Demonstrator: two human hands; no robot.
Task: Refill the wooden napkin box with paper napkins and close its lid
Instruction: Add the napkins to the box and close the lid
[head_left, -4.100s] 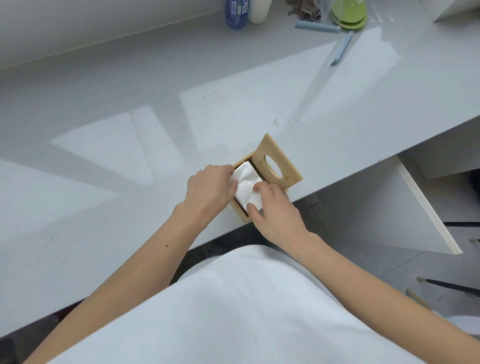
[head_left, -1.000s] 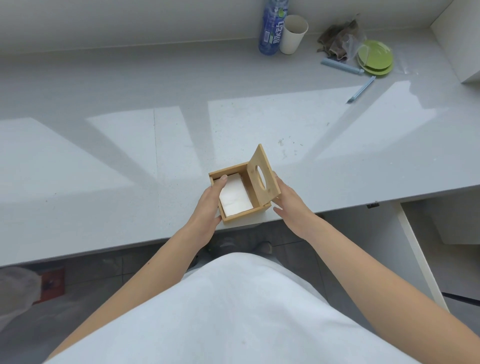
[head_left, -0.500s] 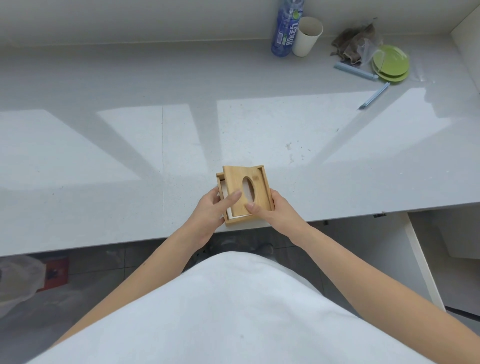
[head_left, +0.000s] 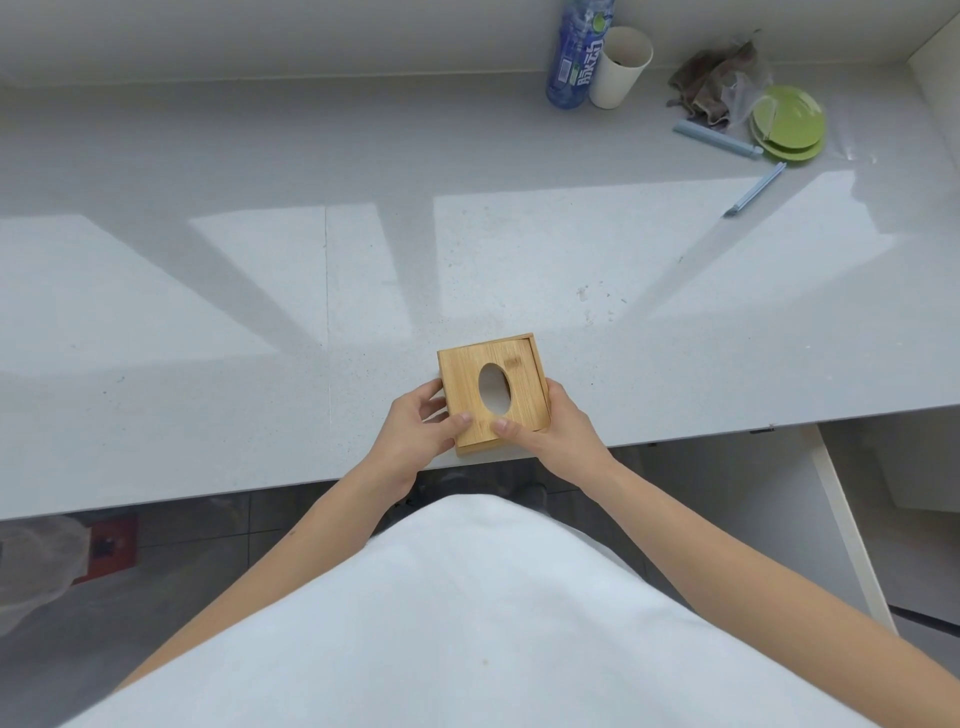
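The wooden napkin box (head_left: 519, 364) sits at the front edge of the grey counter (head_left: 260, 322). Its lid lies flat on top, and white paper napkins (head_left: 493, 387) show through the oval hole in the lid. My left hand (head_left: 415, 431) holds the box's left side, thumb resting on the lid's front corner. My right hand (head_left: 556, 431) holds the right side, thumb pressing on the lid near the front edge.
At the back right of the counter stand a blue bottle (head_left: 576, 52) and a white cup (head_left: 621, 67). Further right lie a crumpled cloth (head_left: 711, 83), green plates (head_left: 789, 122), a blue clip (head_left: 717, 139) and a blue pen (head_left: 756, 189). An open cabinet door (head_left: 847, 525) hangs below right.
The lid stood upright a second ago; it has swung down flat onto the box. Both hands moved from the lid and rim to clasp the box's sides.
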